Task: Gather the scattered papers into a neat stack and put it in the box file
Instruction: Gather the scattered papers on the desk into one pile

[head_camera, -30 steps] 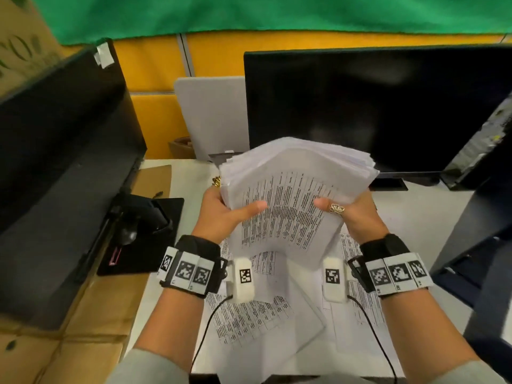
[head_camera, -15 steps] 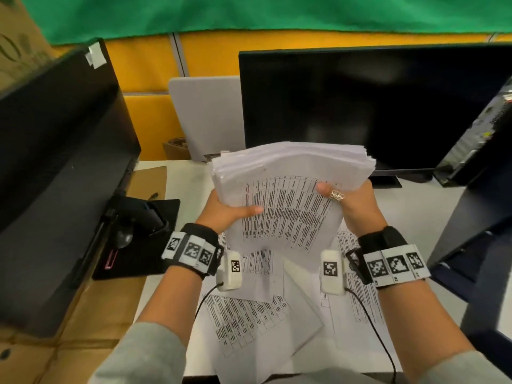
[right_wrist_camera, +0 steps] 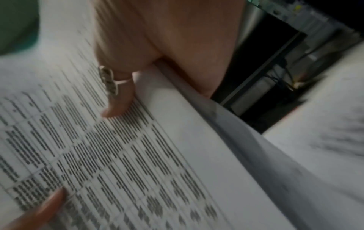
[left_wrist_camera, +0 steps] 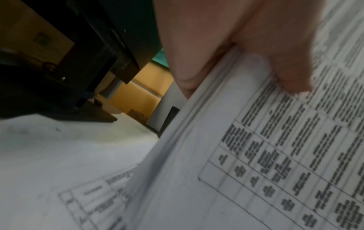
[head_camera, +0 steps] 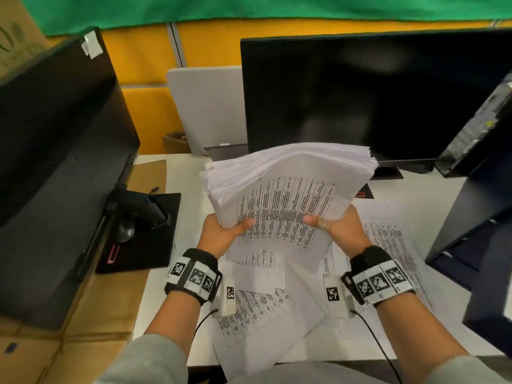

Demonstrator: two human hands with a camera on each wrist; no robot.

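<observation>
Clearly the gathering step is in hand and not finished: both hands hold a thick stack of papers (head_camera: pixel 285 189) upright above the desk (head_camera: pixel 432 200), in front of the dark monitor (head_camera: pixel 374 92). The left hand (head_camera: pixel 221 231) grips the stack's left edge, thumb across the printed front sheet and fingers behind; the right hand (head_camera: pixel 338 225), with a ring on its thumb, grips the right edge the same way. The stack's top edges are fanned and uneven, so it is not yet neat. Several loose sheets (head_camera: pixel 266 309) lie overlapping on the desk below the wrists, with another printed sheet (head_camera: pixel 388 239) to the right. The black box file (head_camera: pixel 55 176) stands open at the left, apart from the stack. By my judgement the next move calls for tapping the stack's lower edge on the desk to square it, then collecting the loose sheets, all without loosening either grip enough for the stack to slide apart.
</observation>
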